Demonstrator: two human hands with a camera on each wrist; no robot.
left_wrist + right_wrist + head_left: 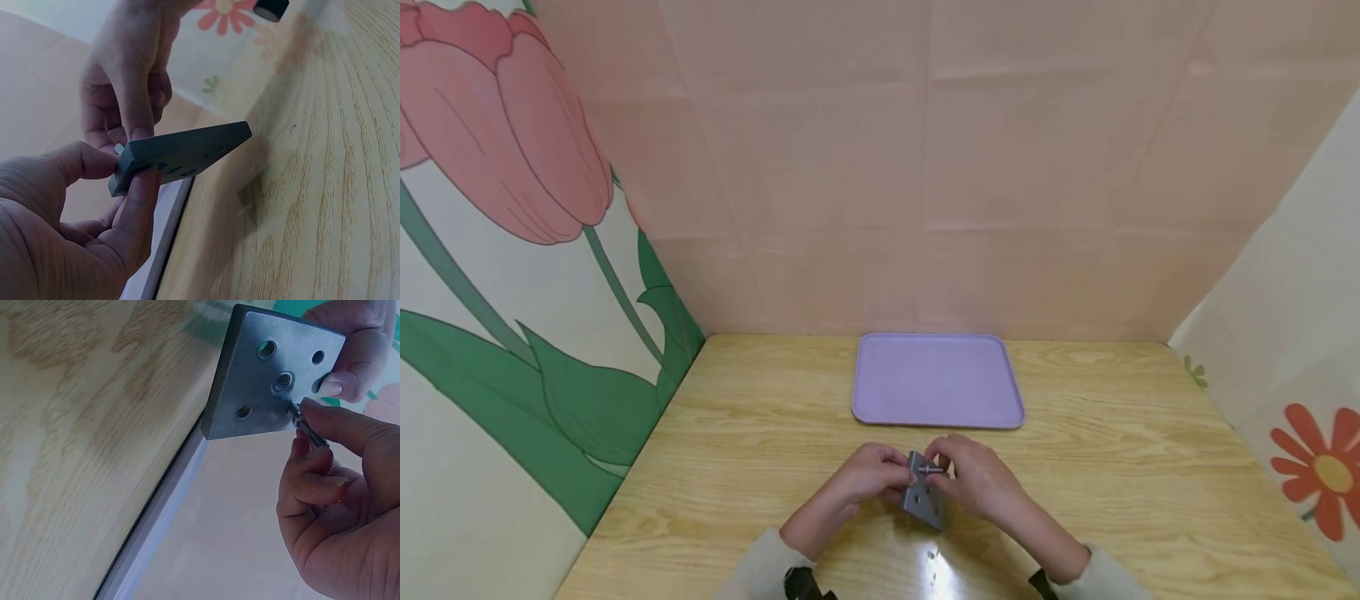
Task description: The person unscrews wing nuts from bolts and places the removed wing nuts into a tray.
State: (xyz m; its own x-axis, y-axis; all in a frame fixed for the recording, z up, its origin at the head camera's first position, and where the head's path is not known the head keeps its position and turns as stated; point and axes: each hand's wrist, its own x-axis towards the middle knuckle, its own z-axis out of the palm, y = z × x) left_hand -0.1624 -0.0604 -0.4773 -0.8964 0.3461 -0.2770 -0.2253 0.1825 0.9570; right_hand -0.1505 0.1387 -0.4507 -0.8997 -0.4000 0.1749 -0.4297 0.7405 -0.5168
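Note:
A square grey metal plate [259,384] is held tilted above the table. It has several smaller holes and a threaded hole in the middle. My left hand [867,473] pinches one edge of the plate [184,147] between thumb and fingers. From the other side, my right hand [979,477] pinches a small threaded screw [314,434] between thumb and index finger. The screw's end meets the plate's face near a corner; how deep it sits in a hole I cannot tell. The other fingers of the right hand are curled.
Beyond the hands, a purple tray [936,379] lies on the wood-grain table [760,433]. A pinkish-beige cloth [925,167] hangs behind the table. Flower-printed panels stand at the left and right sides.

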